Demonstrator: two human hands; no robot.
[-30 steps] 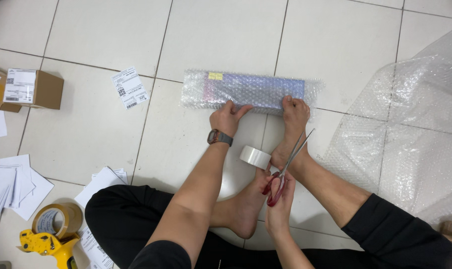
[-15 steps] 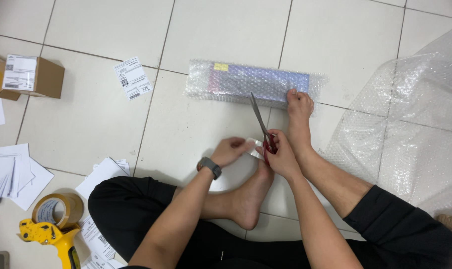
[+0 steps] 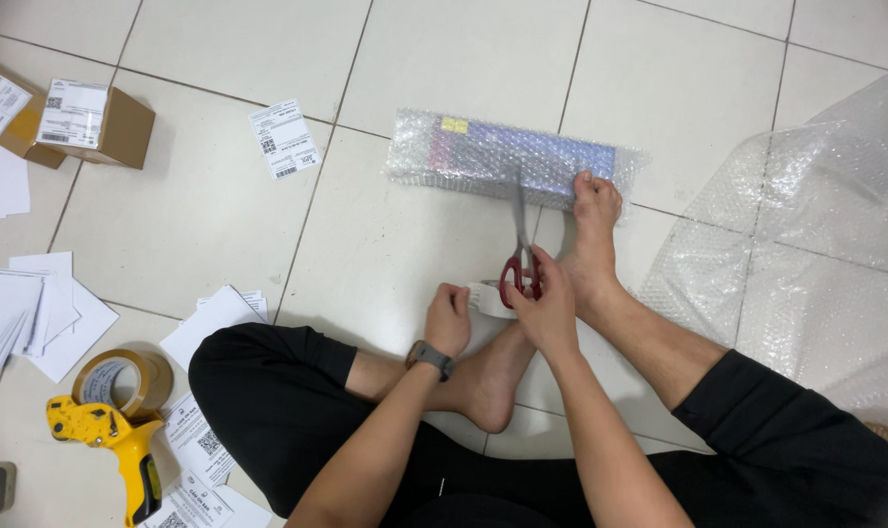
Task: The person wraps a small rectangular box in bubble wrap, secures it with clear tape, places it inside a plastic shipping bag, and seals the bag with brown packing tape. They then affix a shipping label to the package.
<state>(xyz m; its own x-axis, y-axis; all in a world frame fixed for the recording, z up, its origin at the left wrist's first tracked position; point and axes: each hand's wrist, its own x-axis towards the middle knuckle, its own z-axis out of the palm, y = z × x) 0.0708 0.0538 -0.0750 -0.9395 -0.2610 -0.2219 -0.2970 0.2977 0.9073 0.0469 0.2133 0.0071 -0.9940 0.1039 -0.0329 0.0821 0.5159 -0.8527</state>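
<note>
Head view, seated person on tiled floor (image 3: 219,225), legs folded, one bare foot (image 3: 593,244) stretched forward with toes resting on the near edge of a bubble-wrapped parcel (image 3: 508,158). Right hand (image 3: 547,308): forearm reaching forward from lower centre, fingers closed through the red handles of a pair of scissors (image 3: 519,249). Left hand (image 3: 449,321): wrist bearing a dark watch (image 3: 430,358), fingers curled shut on a small roll of clear tape (image 3: 490,298), just left of the scissor handles; the two hands sit close together. Scissors: red loops, grey metal blades, blades nearly closed; long axis runs near-vertical in frame, tips pointing away from the person and overlapping the parcel's near edge. Parcel: long, flat, purple-blue under clear wrap, long axis lying left to right. Surroundings: loose bubble wrap sheet (image 3: 806,244) right; cardboard box (image 3: 92,122), printed label (image 3: 286,139), yellow tape dispenser (image 3: 116,430) left.
</note>
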